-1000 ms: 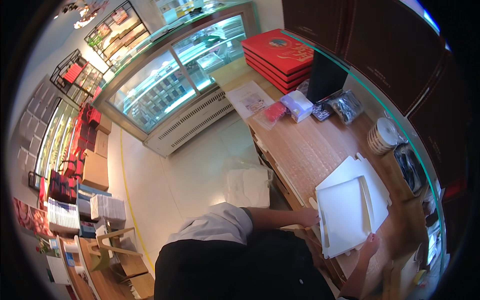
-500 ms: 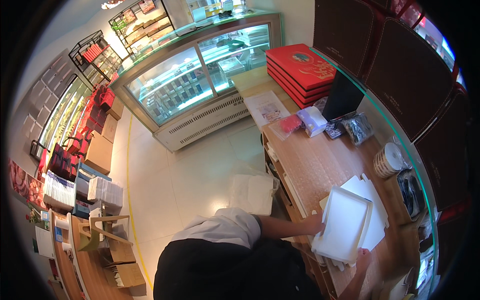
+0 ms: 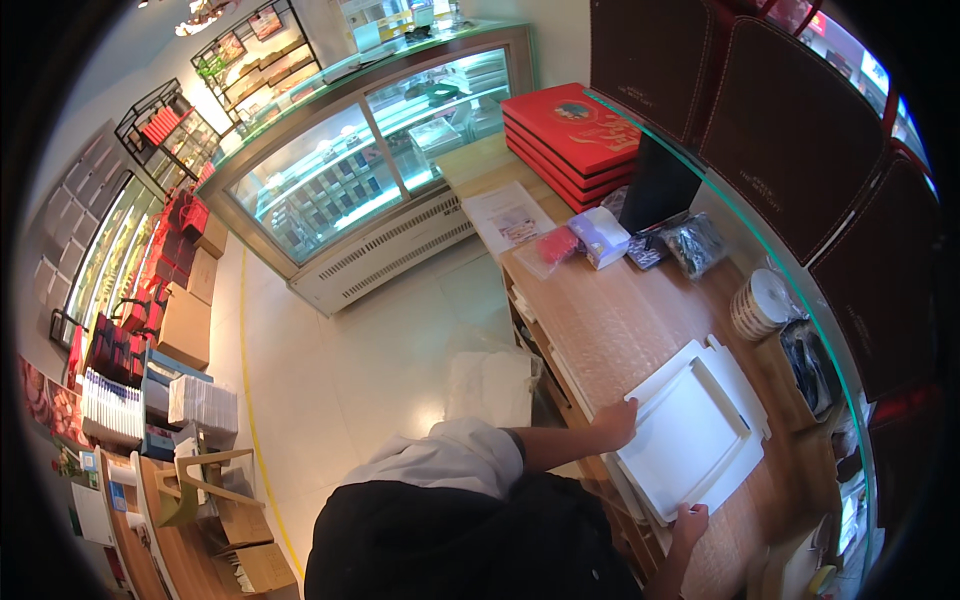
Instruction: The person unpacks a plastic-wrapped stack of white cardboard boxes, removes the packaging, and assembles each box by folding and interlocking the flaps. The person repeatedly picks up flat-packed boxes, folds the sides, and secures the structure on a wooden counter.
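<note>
A shallow white cardboard tray (image 3: 684, 438) with low folded walls lies on the wooden counter, over flat white card (image 3: 722, 488) whose tabbed edges stick out at its far and right sides. My left hand (image 3: 616, 424) is closed on the tray's left edge, with the thumb and fingers at the rim. At the near corner my right hand (image 3: 690, 522) pinches the tray's edge with curled fingers. The parts of the fingers beneath the card are hidden.
The wooden counter (image 3: 640, 335) carries a stack of red gift boxes (image 3: 575, 140), a purple-and-white tissue pack (image 3: 600, 237), a red item in clear plastic (image 3: 550, 250) and a roll (image 3: 762, 305). A glass edge (image 3: 745, 218) runs along its right. A glass display case (image 3: 370, 165) stands beyond.
The tray has turned and come down flatter over the white card, and both hands have moved with it. The whole view has shifted slightly, so the surroundings appear farther left.
</note>
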A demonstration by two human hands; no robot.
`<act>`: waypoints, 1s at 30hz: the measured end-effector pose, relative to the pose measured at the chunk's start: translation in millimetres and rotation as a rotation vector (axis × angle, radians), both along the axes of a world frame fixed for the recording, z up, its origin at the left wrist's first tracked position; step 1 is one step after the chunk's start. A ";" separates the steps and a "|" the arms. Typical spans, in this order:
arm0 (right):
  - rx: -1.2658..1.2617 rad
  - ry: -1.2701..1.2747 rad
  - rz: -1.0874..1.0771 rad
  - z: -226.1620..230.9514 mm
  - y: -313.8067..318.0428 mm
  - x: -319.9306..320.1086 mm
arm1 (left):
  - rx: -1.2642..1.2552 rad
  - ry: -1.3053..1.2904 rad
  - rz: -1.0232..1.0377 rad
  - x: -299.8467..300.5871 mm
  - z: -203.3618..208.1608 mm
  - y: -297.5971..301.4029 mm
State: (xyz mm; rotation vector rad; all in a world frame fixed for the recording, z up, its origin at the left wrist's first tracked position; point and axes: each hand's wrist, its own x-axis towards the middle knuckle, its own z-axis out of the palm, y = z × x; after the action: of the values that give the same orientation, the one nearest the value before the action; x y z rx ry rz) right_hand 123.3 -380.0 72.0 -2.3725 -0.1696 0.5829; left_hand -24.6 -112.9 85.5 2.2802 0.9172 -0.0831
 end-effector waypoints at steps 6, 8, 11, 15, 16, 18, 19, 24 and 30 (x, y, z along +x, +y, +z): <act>-0.091 -0.285 0.069 -21.0 -14.4 -3.4 | -0.144 0.056 -0.011 -7.2 1.1 -0.9; -0.014 -0.321 0.036 -18.9 -15.3 -7.5 | -0.253 0.019 0.103 -0.5 18.7 -5.5; -0.002 -0.312 0.111 6.6 -4.9 -22.7 | -0.270 -0.185 0.136 -3.5 -19.3 -0.7; 0.017 -0.307 0.356 5.8 -22.9 -13.6 | -0.052 -0.041 -0.301 -12.4 -9.2 16.6; 0.029 -0.233 0.382 9.0 -23.4 -11.3 | 0.104 -0.018 -0.464 -18.3 -11.8 21.9; 0.052 -0.087 0.423 20.1 -26.5 -5.9 | 0.309 -0.012 -0.694 -23.7 -19.4 28.1; 0.097 -0.140 0.472 11.5 -39.0 -0.8 | 0.360 -0.036 -0.775 -19.5 -22.8 29.4; 0.114 -0.466 0.849 15.2 -53.0 2.3 | 0.437 -0.240 -0.906 -23.7 -34.0 48.4; 0.318 -0.454 0.704 -13.4 -57.6 3.9 | 0.364 -0.418 -0.904 -27.2 -60.5 62.7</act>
State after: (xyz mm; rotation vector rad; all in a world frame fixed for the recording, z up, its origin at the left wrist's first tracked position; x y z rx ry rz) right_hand 127.2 -437.6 58.6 -2.0565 -1.2337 0.2774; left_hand -51.8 -50.2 25.0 2.7201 -0.3774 0.1785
